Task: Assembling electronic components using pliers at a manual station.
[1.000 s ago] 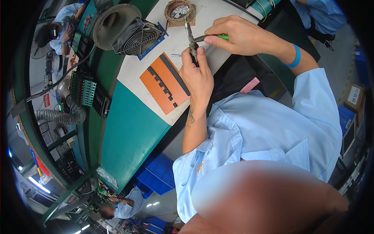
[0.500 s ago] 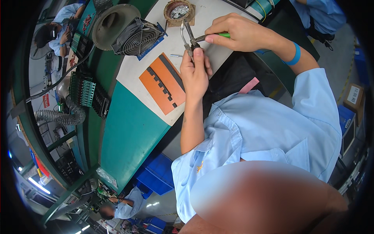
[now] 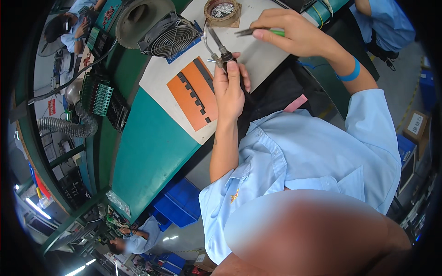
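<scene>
My left hand [image 3: 230,87] is closed round the black handle of a soldering iron [image 3: 223,51], its metal barrel pointing away from me. A thin bent metal tube [image 3: 206,42] runs along the barrel and joins a fitting near the handle. My right hand [image 3: 291,31] pinches green-handled pliers [image 3: 276,32], their dark jaws pointing left, apart from the iron. Beyond the iron stands a round brown pot [image 3: 222,17] with shiny silvery scraps inside. Left of my left hand lies an orange board [image 3: 193,94] with a notched dark strip and a straight dark strip.
A black fan with a wire guard [image 3: 171,42] stands by a metal funnel-shaped hood [image 3: 143,20] at the far left. Green circuit boards [image 3: 102,101] sit in a rack beyond the green tabletop [image 3: 152,145]. Blue bins [image 3: 177,202] are below the bench. Other people work nearby.
The pliers have come away from the iron's barrel, to the right. The iron has tilted slightly left and moved nearer. The whole view has shifted a little.
</scene>
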Tool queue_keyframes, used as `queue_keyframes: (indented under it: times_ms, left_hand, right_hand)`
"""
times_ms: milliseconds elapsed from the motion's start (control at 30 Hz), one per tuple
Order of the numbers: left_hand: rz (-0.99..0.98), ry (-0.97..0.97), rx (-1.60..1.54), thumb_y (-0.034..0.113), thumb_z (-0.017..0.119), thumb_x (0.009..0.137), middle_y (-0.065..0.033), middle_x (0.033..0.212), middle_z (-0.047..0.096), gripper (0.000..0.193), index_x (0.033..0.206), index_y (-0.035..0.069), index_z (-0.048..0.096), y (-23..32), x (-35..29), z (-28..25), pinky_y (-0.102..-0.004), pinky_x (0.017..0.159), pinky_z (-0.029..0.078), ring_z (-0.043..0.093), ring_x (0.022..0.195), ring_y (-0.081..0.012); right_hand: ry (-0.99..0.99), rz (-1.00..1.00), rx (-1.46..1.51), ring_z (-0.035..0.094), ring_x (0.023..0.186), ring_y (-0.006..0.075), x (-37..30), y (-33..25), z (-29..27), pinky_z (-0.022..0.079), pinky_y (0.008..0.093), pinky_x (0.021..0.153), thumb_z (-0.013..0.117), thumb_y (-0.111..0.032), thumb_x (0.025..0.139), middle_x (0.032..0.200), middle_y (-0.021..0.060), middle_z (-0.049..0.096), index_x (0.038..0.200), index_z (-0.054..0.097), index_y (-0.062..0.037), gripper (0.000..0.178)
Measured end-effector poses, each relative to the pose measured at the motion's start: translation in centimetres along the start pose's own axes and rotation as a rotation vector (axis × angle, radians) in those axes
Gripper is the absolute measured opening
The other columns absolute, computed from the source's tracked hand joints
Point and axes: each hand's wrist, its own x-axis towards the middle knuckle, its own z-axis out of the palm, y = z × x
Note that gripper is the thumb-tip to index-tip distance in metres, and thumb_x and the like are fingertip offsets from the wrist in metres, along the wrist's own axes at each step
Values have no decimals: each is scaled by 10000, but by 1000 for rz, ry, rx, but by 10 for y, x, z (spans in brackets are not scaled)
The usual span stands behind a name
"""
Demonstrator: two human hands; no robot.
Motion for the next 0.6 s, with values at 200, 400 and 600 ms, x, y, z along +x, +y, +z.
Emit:
queue_keyframes:
  times_ms: [200, 400, 600]
  left_hand:
    - [71, 182, 269, 270, 594, 1049, -34, 746, 565, 241, 1084, 35, 560, 4, -3, 8, -245, 503, 430, 510, 564, -111]
    - [322, 255, 710, 211, 700, 952, -56, 710, 571, 238, 912, 17, 568, -1, -2, 13, -356, 559, 412, 472, 568, -196]
    - [77, 54, 234, 213, 656, 1004, -52, 756, 591, 190, 989, 31, 602, 6, 0, 9, -283, 521, 417, 499, 561, -154]
  right_hand:
    - [-97, 109, -79, 600, 824, 288, -2, -21, 5, 483, 376, 762, 617, -172, 1002, 971, 124, 664, 1055, 701, 33, 228]
    - [-94, 78, -82, 593, 732, 293, -2, -26, 6, 482, 382, 689, 642, -229, 975, 906, 125, 675, 1008, 723, 32, 275]
    - [-162, 149, 30, 588, 785, 249, 2, -27, 0, 471, 331, 721, 648, -148, 958, 913, 119, 671, 1023, 711, 32, 201]
